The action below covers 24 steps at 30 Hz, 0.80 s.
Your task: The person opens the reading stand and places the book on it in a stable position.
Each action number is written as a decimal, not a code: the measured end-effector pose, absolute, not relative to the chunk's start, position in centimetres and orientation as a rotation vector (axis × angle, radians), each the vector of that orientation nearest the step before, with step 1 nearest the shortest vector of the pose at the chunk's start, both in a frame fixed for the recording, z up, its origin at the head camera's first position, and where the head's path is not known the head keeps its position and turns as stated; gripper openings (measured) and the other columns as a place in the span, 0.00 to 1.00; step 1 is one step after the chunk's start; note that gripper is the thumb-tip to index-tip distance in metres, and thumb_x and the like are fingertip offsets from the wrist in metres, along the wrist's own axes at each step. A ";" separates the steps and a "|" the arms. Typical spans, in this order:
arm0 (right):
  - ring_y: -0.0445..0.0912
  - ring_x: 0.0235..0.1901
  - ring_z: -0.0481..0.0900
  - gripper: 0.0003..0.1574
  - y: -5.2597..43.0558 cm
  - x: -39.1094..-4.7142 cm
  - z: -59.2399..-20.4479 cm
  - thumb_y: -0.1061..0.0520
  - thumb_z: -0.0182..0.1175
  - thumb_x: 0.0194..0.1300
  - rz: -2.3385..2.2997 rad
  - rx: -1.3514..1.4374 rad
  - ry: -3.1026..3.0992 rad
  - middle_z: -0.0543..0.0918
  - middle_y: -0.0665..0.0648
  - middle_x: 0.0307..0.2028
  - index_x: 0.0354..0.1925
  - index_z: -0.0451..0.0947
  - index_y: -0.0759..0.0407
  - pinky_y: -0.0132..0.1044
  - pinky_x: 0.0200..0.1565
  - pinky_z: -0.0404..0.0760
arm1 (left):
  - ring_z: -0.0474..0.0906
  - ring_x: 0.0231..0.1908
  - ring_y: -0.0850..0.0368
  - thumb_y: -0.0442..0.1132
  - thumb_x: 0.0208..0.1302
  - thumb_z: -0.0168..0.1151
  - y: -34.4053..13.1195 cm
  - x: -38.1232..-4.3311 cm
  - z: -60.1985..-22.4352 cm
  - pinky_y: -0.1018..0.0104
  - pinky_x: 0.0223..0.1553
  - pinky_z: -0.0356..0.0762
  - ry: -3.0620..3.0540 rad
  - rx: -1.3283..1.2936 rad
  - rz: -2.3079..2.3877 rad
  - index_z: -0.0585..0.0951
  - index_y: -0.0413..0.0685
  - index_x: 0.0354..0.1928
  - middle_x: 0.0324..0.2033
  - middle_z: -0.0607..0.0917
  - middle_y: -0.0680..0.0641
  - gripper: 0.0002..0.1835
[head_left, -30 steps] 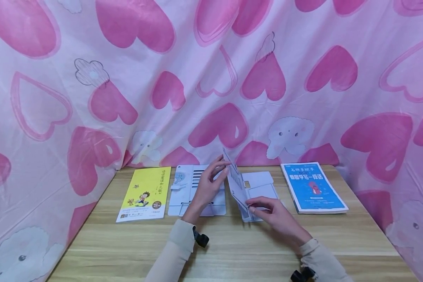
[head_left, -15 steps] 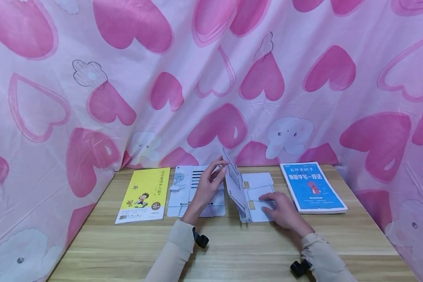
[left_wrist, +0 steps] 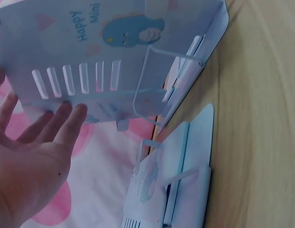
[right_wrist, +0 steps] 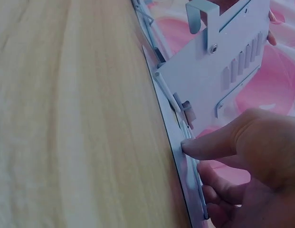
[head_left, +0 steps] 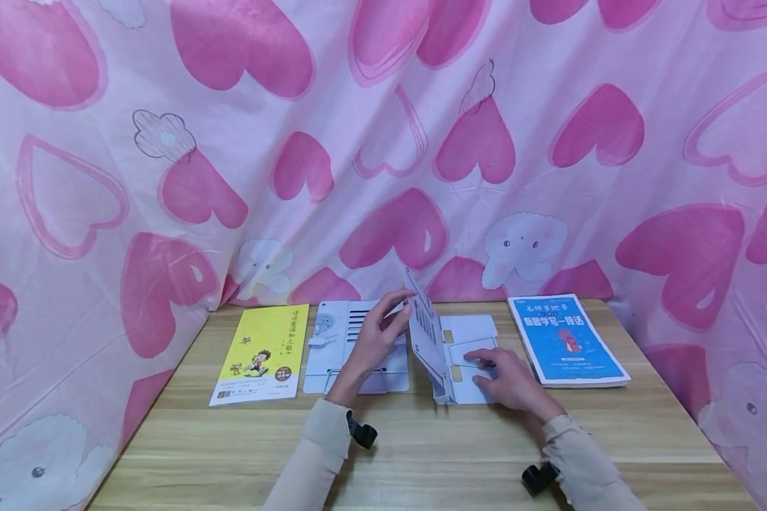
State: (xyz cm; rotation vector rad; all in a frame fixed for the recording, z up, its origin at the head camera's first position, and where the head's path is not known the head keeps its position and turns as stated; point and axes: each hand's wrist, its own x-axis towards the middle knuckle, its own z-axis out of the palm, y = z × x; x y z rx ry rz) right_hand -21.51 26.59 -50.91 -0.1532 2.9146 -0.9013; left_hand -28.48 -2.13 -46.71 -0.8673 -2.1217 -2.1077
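A pale metal book stand (head_left: 425, 333) with slots and a dinosaur print has one panel raised steeply and its base flat on the table. My left hand (head_left: 373, 337) touches the raised panel near its upper edge; the left wrist view shows those fingers (left_wrist: 73, 121) mostly extended against the slotted face. Over the base, my right hand (head_left: 508, 376) has its fingertips and thumb on the plate beside the thin wire frame (right_wrist: 197, 175). The right wrist view shows that thumb and the bent fingers apart. A second, similar stand (head_left: 329, 358) lies flat at the left, partly behind my left hand.
A yellow book (head_left: 262, 355) lies on the wooden table (head_left: 422, 461) at the far left. A blue-covered book (head_left: 569, 341) lies at the right. A pink heart-patterned curtain (head_left: 383, 113) hangs behind and around the table.
My right hand has left the lower edge of the raised panel and moved right onto the base. The left hand and raised panel have stayed nearly still.
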 end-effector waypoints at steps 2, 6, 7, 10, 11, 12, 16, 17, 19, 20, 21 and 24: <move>0.56 0.61 0.77 0.27 26.8 -21.6 -50.9 0.56 0.74 0.69 -0.896 -0.161 2.923 0.85 0.59 0.61 0.64 0.85 0.46 0.64 0.65 0.78 | 0.77 0.73 0.42 0.43 0.84 0.57 -2.4 -28.5 -46.7 0.61 0.65 0.85 -2.147 -0.903 -2.123 0.75 0.56 0.76 0.76 0.75 0.51 0.22; 0.54 0.59 0.76 0.28 27.0 -21.6 -50.8 0.54 0.75 0.68 -0.852 -0.179 2.923 0.85 0.58 0.58 0.65 0.84 0.47 0.62 0.64 0.79 | 0.70 0.78 0.41 0.43 0.83 0.59 -3.0 -28.6 -46.8 0.57 0.70 0.82 -2.184 -0.984 -2.139 0.71 0.61 0.79 0.80 0.70 0.52 0.27; 0.53 0.58 0.76 0.28 27.1 -21.6 -50.7 0.54 0.75 0.68 -0.843 -0.182 2.915 0.84 0.58 0.57 0.65 0.84 0.47 0.61 0.63 0.80 | 0.69 0.79 0.41 0.43 0.83 0.59 -3.1 -28.6 -46.8 0.56 0.70 0.81 -2.191 -0.998 -2.141 0.71 0.62 0.79 0.80 0.70 0.53 0.27; 0.52 0.56 0.77 0.29 27.1 -21.5 -50.6 0.53 0.75 0.69 -0.840 -0.187 2.887 0.84 0.57 0.56 0.66 0.83 0.44 0.60 0.63 0.80 | 0.69 0.79 0.44 0.46 0.83 0.60 -3.2 -28.6 -46.9 0.56 0.72 0.80 -2.207 -1.022 -2.136 0.70 0.66 0.80 0.81 0.69 0.54 0.28; 0.52 0.55 0.77 0.29 27.2 -21.5 -50.6 0.53 0.75 0.69 -0.849 -0.192 2.879 0.84 0.57 0.56 0.66 0.83 0.44 0.61 0.62 0.80 | 0.69 0.79 0.44 0.47 0.83 0.59 -3.2 -28.6 -46.9 0.57 0.72 0.80 -2.212 -1.022 -2.135 0.70 0.67 0.80 0.81 0.68 0.54 0.28; 0.52 0.55 0.77 0.28 27.2 -21.5 -50.6 0.53 0.75 0.69 -0.865 -0.195 2.874 0.84 0.57 0.56 0.65 0.83 0.44 0.60 0.63 0.81 | 0.69 0.79 0.44 0.47 0.83 0.59 -3.2 -28.6 -47.0 0.57 0.72 0.80 -2.215 -1.022 -2.136 0.70 0.67 0.79 0.81 0.68 0.55 0.28; 0.51 0.54 0.78 0.21 27.4 -21.6 -50.8 0.55 0.75 0.68 -0.925 -0.237 2.895 0.85 0.55 0.55 0.58 0.86 0.46 0.58 0.62 0.82 | 0.70 0.78 0.44 0.49 0.83 0.59 -3.2 -28.7 -47.0 0.56 0.70 0.82 -2.226 -1.024 -2.140 0.70 0.70 0.79 0.81 0.68 0.56 0.27; 0.50 0.53 0.78 0.19 27.5 -21.6 -50.9 0.55 0.75 0.69 -0.929 -0.256 2.909 0.85 0.55 0.54 0.57 0.87 0.47 0.57 0.61 0.82 | 0.70 0.78 0.44 0.50 0.83 0.59 -3.2 -28.7 -46.9 0.55 0.71 0.81 -2.233 -1.041 -2.131 0.70 0.70 0.79 0.81 0.67 0.57 0.28; 0.47 0.51 0.79 0.15 27.7 -21.7 -51.2 0.56 0.74 0.70 -0.942 -0.277 2.938 0.86 0.52 0.52 0.54 0.88 0.47 0.53 0.59 0.83 | 0.68 0.80 0.44 0.52 0.81 0.62 -3.5 -28.5 -46.9 0.53 0.73 0.79 -2.253 -1.090 -2.125 0.69 0.70 0.80 0.83 0.65 0.57 0.30; 0.47 0.50 0.79 0.14 27.7 -21.7 -51.3 0.57 0.73 0.71 -0.953 -0.280 2.950 0.86 0.52 0.50 0.53 0.88 0.47 0.51 0.59 0.83 | 0.66 0.80 0.42 0.52 0.78 0.65 -3.6 -28.5 -46.9 0.51 0.74 0.77 -2.252 -1.133 -2.143 0.68 0.67 0.81 0.83 0.63 0.56 0.33; 0.46 0.49 0.79 0.13 27.7 -21.7 -51.4 0.58 0.72 0.72 -0.968 -0.284 2.958 0.86 0.51 0.50 0.53 0.89 0.47 0.49 0.57 0.83 | 0.64 0.81 0.41 0.52 0.76 0.69 -3.8 -28.4 -46.8 0.48 0.76 0.76 -2.256 -1.181 -2.156 0.68 0.66 0.81 0.85 0.60 0.55 0.36; 0.45 0.47 0.79 0.10 27.7 -21.9 -51.5 0.58 0.69 0.74 -1.038 -0.258 2.963 0.86 0.51 0.49 0.51 0.89 0.47 0.46 0.55 0.82 | 0.58 0.83 0.37 0.48 0.66 0.79 -4.2 -28.2 -46.8 0.42 0.77 0.72 -2.277 -1.305 -2.193 0.65 0.64 0.82 0.87 0.52 0.52 0.46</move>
